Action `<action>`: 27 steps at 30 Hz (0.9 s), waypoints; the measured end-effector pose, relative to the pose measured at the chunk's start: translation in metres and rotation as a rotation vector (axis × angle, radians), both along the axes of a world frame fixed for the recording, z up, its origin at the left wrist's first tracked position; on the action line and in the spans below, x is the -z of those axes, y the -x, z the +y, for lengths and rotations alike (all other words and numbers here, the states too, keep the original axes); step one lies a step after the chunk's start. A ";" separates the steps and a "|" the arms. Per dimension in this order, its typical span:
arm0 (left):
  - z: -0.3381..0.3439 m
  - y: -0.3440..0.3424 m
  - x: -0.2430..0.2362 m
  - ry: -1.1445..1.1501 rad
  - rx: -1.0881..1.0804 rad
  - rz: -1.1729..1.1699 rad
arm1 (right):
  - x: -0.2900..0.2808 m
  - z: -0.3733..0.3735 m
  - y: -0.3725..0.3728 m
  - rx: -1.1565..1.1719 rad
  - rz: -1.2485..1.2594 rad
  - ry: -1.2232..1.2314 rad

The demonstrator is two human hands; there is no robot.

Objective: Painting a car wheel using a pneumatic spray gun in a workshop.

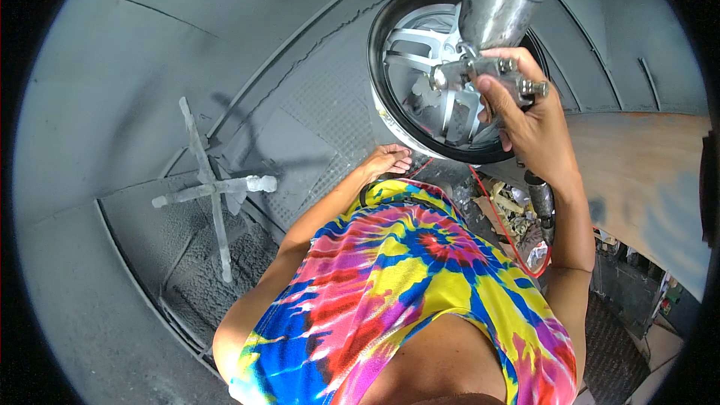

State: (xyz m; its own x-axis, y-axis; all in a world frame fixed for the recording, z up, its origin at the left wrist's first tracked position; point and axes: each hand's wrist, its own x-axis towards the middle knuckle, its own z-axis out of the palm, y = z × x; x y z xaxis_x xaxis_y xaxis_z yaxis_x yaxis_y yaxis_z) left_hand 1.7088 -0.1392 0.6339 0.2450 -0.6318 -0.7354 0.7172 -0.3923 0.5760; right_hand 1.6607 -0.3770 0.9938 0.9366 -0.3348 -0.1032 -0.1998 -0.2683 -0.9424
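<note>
Silver metal fills your right hand (525, 116): you are holding a spray gun (480, 67), with your fingers wrapped tight around its handle, so your grip is closed on it. Your right arm is stretched up and forward, bent a little at the elbow. The gun has a shiny round cup (495, 4) sitting on top, and its nose points to the left at a wheel (420, 67). The wheel stands up on its edge, right behind the gun. It has a black outer ring and pale silver spokes. Your left hand (386, 159) is lower down, just below the wheel's rim. Its fingers are laid out flat and loose, holding nothing. I cannot tell if it touches the wheel. A red hose (504, 225) hangs down under your right arm. Off to your left, well apart from the wheel, a grey cross-shaped stand (214, 187) is coated in paint dust.
</note>
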 end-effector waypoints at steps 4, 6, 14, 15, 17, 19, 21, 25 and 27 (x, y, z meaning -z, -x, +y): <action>0.013 -0.001 0.004 -0.067 0.033 0.008 | 0.001 0.006 -0.003 -0.012 0.000 -0.006; 0.018 -0.002 0.007 -0.082 0.027 0.011 | 0.003 0.005 -0.010 0.003 -0.013 0.031; 0.032 -0.004 0.015 -0.087 -0.016 -0.008 | 0.000 -0.002 -0.016 0.184 -0.159 0.148; 0.032 -0.006 0.012 -0.109 -0.024 -0.017 | -0.002 -0.002 -0.014 0.187 -0.158 0.151; 0.033 -0.008 0.008 -0.126 -0.026 -0.027 | -0.006 -0.002 -0.010 0.160 -0.101 0.138; 0.035 -0.011 0.007 -0.152 -0.042 -0.057 | -0.006 -0.002 -0.010 0.132 -0.080 0.095; 0.036 -0.015 0.009 -0.143 -0.039 -0.053 | -0.001 -0.002 -0.012 0.103 -0.060 0.052; 0.035 -0.023 0.013 -0.105 -0.052 -0.075 | 0.001 -0.002 -0.022 0.160 -0.135 0.141; 0.031 -0.027 0.008 -0.106 -0.059 -0.095 | 0.003 -0.010 -0.028 0.249 -0.164 0.216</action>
State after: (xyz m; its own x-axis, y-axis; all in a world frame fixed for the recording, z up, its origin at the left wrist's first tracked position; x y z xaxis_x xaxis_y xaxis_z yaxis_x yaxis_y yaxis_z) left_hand 1.7361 -0.1086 0.6261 0.3513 -0.5345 -0.7688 0.6847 -0.4134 0.6003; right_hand 1.6885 -0.3867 0.9908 0.8221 -0.5519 0.1396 -0.1350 -0.4272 -0.8940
